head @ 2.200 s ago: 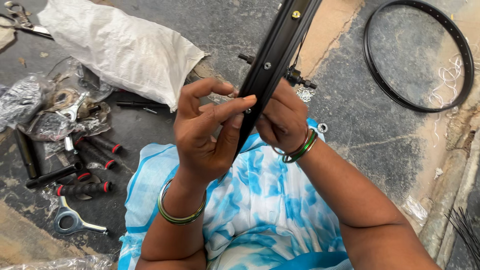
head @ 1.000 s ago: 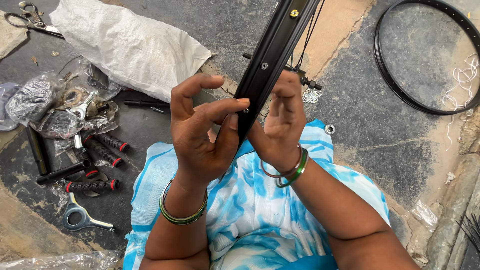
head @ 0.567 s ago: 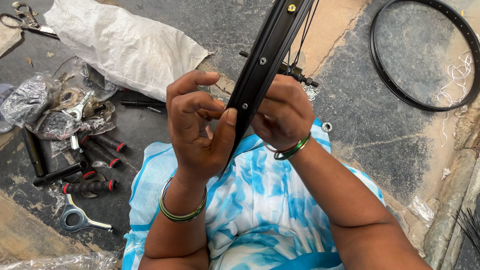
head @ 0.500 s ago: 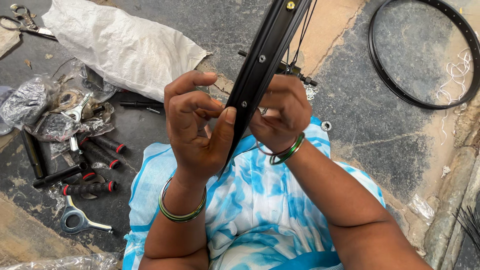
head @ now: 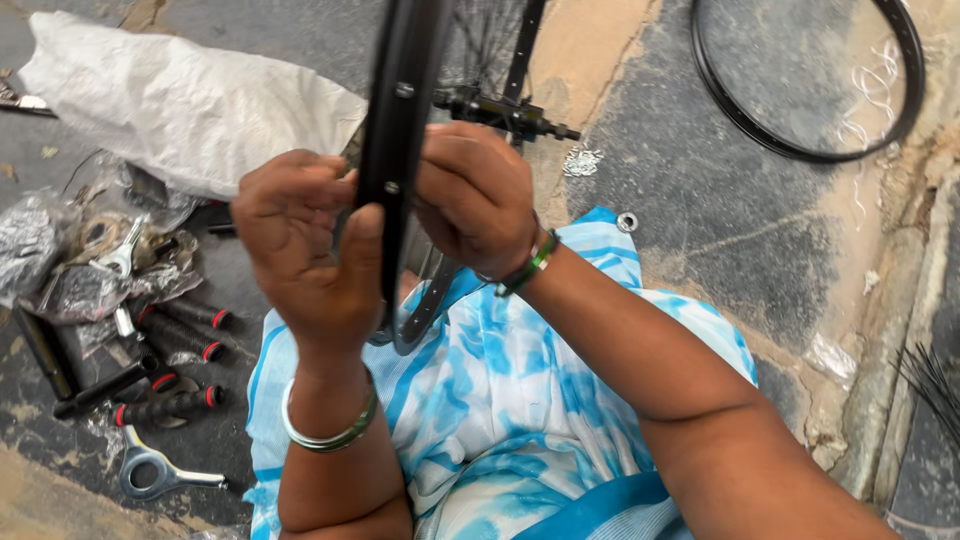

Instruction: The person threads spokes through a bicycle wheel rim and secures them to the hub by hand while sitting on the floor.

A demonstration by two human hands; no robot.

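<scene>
A black bicycle wheel rim (head: 400,110) stands edge-on in front of me, its lower end resting in my blue and white lap. My left hand (head: 300,250) grips the rim from the left, thumb pressed along its outer face. My right hand (head: 470,200) holds it from the right side, fingers curled behind the rim. The wheel's hub and axle (head: 505,112) show just above my right hand, with thin spokes rising from it. Both wrists carry green bangles.
A second bare black rim (head: 800,80) lies on the ground at the upper right. A white sack (head: 190,100) lies upper left. Black handlebar grips with red ends (head: 175,330), plastic bags of small parts (head: 60,260) and a flat spanner (head: 155,475) lie left. Loose spokes (head: 930,385) lie far right.
The wheel has swung from a slant to nearly upright and come closer. My hands have shifted up the rim and stayed gripped on it.
</scene>
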